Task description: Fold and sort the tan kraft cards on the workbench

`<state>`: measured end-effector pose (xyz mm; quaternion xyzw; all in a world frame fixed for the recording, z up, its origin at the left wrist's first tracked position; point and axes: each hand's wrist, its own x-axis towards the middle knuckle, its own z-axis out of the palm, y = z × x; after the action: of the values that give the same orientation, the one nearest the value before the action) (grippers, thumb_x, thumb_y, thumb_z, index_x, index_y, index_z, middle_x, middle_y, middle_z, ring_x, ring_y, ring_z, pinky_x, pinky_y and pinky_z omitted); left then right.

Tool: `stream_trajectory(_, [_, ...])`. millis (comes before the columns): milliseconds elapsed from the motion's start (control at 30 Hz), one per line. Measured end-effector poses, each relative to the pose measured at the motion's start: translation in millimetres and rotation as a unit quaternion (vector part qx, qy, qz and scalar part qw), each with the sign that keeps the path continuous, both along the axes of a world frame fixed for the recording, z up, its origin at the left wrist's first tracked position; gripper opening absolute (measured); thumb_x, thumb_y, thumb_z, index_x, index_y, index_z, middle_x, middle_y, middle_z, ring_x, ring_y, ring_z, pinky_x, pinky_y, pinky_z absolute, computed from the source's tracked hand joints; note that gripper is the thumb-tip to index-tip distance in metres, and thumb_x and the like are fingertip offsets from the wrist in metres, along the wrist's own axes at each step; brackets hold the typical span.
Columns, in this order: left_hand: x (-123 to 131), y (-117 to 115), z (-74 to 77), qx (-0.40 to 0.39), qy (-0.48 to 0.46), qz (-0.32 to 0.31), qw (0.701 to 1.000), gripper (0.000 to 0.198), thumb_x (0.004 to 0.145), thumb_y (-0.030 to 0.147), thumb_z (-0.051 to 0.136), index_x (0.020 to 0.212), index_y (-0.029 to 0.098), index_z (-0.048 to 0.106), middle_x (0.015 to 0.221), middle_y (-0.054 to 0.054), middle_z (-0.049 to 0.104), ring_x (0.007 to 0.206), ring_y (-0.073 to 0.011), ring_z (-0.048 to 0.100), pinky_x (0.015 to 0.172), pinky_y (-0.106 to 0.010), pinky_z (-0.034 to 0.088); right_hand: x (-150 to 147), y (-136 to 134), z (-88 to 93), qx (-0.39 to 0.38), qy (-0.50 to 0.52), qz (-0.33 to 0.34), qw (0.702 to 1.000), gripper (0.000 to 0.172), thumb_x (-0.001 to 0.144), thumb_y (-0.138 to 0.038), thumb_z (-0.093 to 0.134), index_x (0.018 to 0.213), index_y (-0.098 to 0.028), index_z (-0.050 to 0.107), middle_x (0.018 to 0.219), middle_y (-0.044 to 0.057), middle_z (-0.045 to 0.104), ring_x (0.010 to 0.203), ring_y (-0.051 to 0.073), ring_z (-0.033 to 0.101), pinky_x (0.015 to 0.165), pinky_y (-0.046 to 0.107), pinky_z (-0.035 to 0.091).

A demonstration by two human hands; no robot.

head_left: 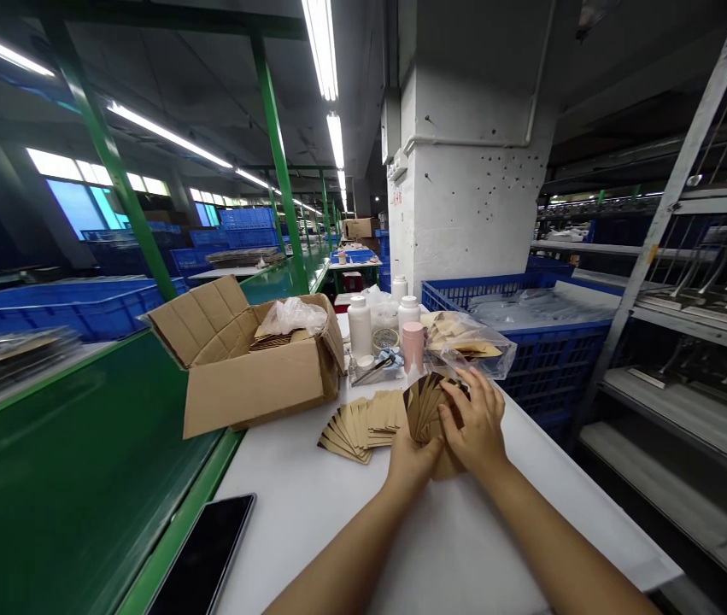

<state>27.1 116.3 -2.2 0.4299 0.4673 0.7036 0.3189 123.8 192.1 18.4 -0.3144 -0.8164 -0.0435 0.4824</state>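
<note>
Kraft packets (pixel 428 408) sit gripped at lower center, the left hand (pixel 413 461) cupped beneath, the right hand (pixel 473 418) curled over them. A fanned row (pixel 358 427) lies on the white table (pixel 312 538); a clear bag (pixel 469 346) holds more, and an open cardboard box (pixel 254 376) at left holds plastic film (pixel 291 316).

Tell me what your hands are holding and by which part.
The left hand and right hand hold a fanned stack of kraft-paper packets: the left at its lower edge, the right over its right side.
</note>
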Motion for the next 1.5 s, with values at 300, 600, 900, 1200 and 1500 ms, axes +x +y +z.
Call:
stream_trajectory(300, [-7.6, -2.0, 0.5, -0.076, -0.129, 0.040, 0.988, 0.051, 0.060, 0.026, 0.076, 0.106, 0.010, 0.059, 0.102, -0.016, 0.066, 0.094, -0.0274, 0.063, 0.083, -0.039, 0.052, 0.4, 10.8, -10.0, -0.186, 0.248, 0.064, 0.948, 0.071, 0.070, -0.037, 0.060, 0.133, -0.020, 0.031, 0.140, 0.014, 0.033, 0.130, 0.028, 0.032, 0.107, 0.048, 0.027])
stream_trajectory(600, [-16.8, -1.7, 0.6, -0.045, -0.239, 0.073, 0.967, 0.065, 0.063, 0.028, 0.076, 0.120, 0.012, 0.050, 0.115, -0.016, 0.061, 0.100, -0.0259, 0.061, 0.080, -0.036, 0.055, -4.8, 14.8, -12.7, -0.638, 0.437, 0.293, 0.563, 0.047, 0.062, -0.035, 0.070, 0.104, -0.020, 0.055, 0.105, 0.005, 0.065, 0.096, 0.021, 0.061, 0.075, 0.030, 0.054])
stream_trajectory(900, [-10.1, -2.3, 7.3, -0.052, -0.279, 0.010, 0.959, 0.063, 0.070, 0.033, 0.072, 0.125, 0.014, 0.047, 0.121, -0.016, 0.058, 0.106, -0.0271, 0.059, 0.089, -0.041, 0.052, -15.3, 3.7, -20.5, -0.692, 0.426, 0.285, 0.507, 0.052, 0.058, -0.020, 0.074, 0.108, -0.017, 0.057, 0.101, 0.006, 0.069, 0.088, 0.021, 0.065, 0.071, 0.030, 0.056])
stream_trajectory(1200, [-20.4, 7.9, -1.4, 0.029, -0.331, -0.026, 0.943, 0.040, 0.092, 0.033, 0.038, 0.125, 0.013, 0.050, 0.127, -0.011, 0.054, 0.124, -0.0201, 0.045, 0.111, -0.037, 0.030, -13.9, 14.6, -25.9, -0.708, 0.449, 0.262, 0.477, 0.049, 0.058, -0.013, 0.073, 0.105, -0.019, 0.059, 0.094, 0.003, 0.071, 0.083, 0.018, 0.066, 0.071, 0.029, 0.057])
stream_trajectory(1500, [-24.0, 5.3, 1.3, 0.011, -0.315, 0.016, 0.949, 0.040, 0.092, 0.036, 0.039, 0.127, 0.020, 0.048, 0.132, -0.007, 0.051, 0.125, -0.0171, 0.044, 0.111, -0.033, 0.029, -12.0, 9.2, -22.1, -0.728, 0.419, 0.258, 0.478, 0.050, 0.059, -0.016, 0.073, 0.107, -0.019, 0.057, 0.087, 0.003, 0.072, 0.077, 0.019, 0.067, 0.065, 0.029, 0.057])
